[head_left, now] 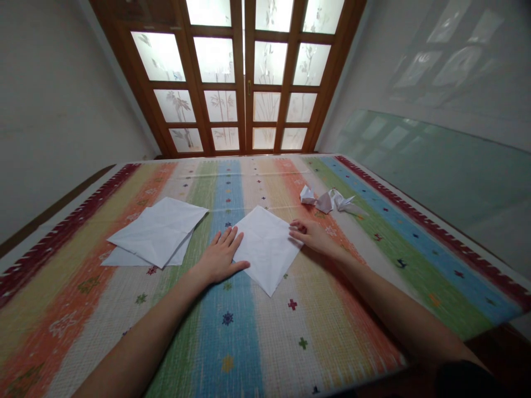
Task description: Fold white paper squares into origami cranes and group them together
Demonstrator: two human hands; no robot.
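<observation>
A white square sheet of paper lies like a diamond on the striped mat. My left hand rests flat and open on the sheet's left corner, fingers stretched out. At the sheet's right corner my right hand has its fingertips curled, touching the paper's edge. Whether it pinches the paper I cannot tell. Two small folded white paper figures sit just beyond my right hand.
A loose stack of white paper sheets lies to the left on the mat. Wooden doors with frosted glass panes stand behind the mat. A glass pane leans on the right wall.
</observation>
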